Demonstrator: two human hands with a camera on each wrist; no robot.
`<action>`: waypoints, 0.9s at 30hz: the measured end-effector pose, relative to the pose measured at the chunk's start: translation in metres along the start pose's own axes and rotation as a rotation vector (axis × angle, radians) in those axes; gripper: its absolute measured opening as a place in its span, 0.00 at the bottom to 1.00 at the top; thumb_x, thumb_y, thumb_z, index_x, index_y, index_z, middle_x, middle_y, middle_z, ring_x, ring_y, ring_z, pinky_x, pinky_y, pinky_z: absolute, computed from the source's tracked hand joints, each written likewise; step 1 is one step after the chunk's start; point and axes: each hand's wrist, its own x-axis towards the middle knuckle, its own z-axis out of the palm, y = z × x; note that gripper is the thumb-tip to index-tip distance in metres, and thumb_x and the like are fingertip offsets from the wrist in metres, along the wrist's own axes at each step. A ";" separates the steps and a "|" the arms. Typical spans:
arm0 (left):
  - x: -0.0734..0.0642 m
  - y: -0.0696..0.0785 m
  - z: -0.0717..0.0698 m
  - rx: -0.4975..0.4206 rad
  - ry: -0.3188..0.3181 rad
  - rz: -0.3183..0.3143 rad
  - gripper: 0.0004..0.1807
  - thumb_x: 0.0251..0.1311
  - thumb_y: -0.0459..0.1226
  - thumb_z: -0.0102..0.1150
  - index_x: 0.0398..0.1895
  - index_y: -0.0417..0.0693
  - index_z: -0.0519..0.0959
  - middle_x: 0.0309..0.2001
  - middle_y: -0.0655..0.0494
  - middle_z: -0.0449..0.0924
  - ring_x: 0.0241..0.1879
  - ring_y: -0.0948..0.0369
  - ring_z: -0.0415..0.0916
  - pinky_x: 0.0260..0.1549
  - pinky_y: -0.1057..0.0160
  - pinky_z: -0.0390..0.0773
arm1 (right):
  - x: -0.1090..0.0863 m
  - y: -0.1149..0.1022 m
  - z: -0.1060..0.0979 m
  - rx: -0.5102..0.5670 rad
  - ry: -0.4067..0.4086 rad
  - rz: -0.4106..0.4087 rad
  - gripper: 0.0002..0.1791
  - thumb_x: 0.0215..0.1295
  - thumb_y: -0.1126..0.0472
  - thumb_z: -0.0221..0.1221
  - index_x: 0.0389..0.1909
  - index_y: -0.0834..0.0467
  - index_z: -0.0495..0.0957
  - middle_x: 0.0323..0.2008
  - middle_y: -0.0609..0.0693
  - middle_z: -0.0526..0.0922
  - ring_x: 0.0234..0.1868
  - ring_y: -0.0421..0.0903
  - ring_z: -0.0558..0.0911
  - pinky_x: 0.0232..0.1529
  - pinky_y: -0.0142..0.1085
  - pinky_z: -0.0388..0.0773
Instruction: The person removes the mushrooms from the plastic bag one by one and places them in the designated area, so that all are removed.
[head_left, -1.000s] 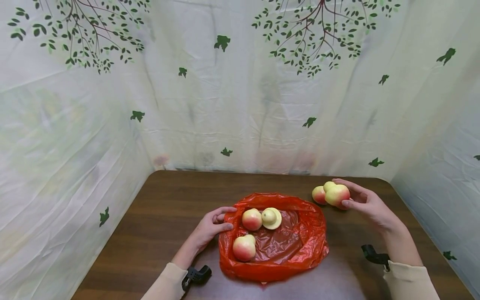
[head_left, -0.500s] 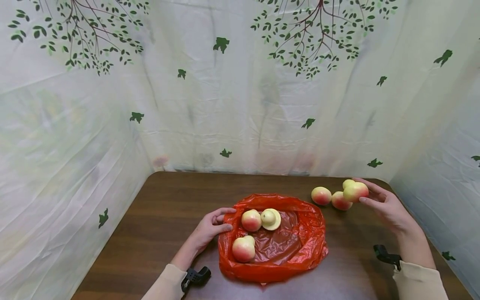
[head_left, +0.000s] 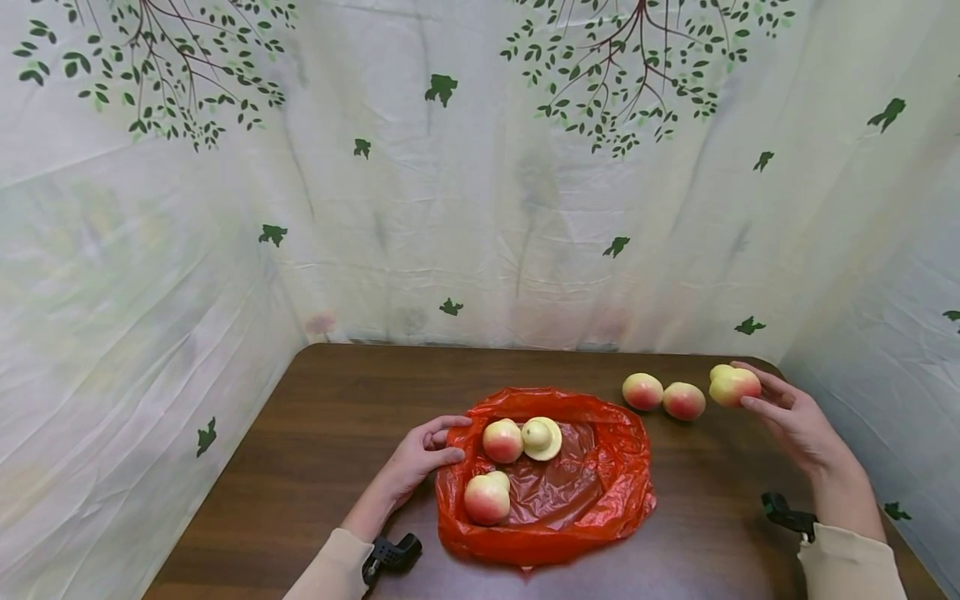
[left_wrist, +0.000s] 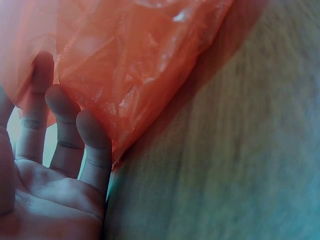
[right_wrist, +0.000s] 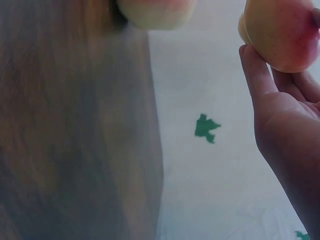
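My left hand (head_left: 420, 458) pinches the left rim of an open red plastic bag (head_left: 547, 542); in the left wrist view, several fingers (left_wrist: 65, 130) lie against the thin plastic. Inside the bag are a blushed pear (head_left: 487, 500) at the front left, another pear (head_left: 502, 440) behind it, and a yellow one (head_left: 542, 439) standing with its narrow neck up. My right hand (head_left: 798, 421) holds a yellow-and-pink pear (head_left: 735, 387) between thumb and fingers at the far right, its smaller yellow neck pointing away. The right wrist view shows this pear (right_wrist: 282, 35) partly cut off.
Two yellow-and-red fruits (head_left: 642, 392), likely also pears, lie side by side on the brown wooden table (head_left: 360, 392), between the bag and my right hand. White leaf-printed curtains (head_left: 525, 250) hang at the back and both sides.
My right hand has moved right with its pear, away from the two fruits at the back, both now fully visible. The left hand and the bag have stayed in place.
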 end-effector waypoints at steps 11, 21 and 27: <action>0.000 0.000 -0.001 0.006 -0.001 0.003 0.28 0.71 0.41 0.67 0.73 0.51 0.74 0.56 0.51 0.89 0.54 0.59 0.87 0.53 0.59 0.89 | -0.003 0.018 -0.019 -0.001 0.063 0.059 0.26 0.78 0.73 0.54 0.67 0.46 0.80 0.58 0.28 0.84 0.56 0.26 0.81 0.55 0.15 0.77; -0.001 0.001 0.000 0.006 -0.008 0.013 0.28 0.72 0.39 0.67 0.73 0.49 0.73 0.55 0.49 0.88 0.53 0.58 0.87 0.53 0.58 0.89 | -0.003 0.037 -0.031 -0.056 0.094 0.131 0.26 0.78 0.70 0.56 0.67 0.41 0.81 0.53 0.25 0.85 0.54 0.22 0.79 0.51 0.14 0.73; 0.000 0.000 0.000 0.000 -0.009 0.008 0.29 0.71 0.40 0.67 0.73 0.49 0.73 0.56 0.49 0.88 0.53 0.58 0.87 0.53 0.58 0.89 | -0.001 0.042 -0.034 -0.039 0.067 0.111 0.26 0.78 0.72 0.55 0.67 0.43 0.81 0.54 0.26 0.85 0.55 0.22 0.79 0.52 0.15 0.73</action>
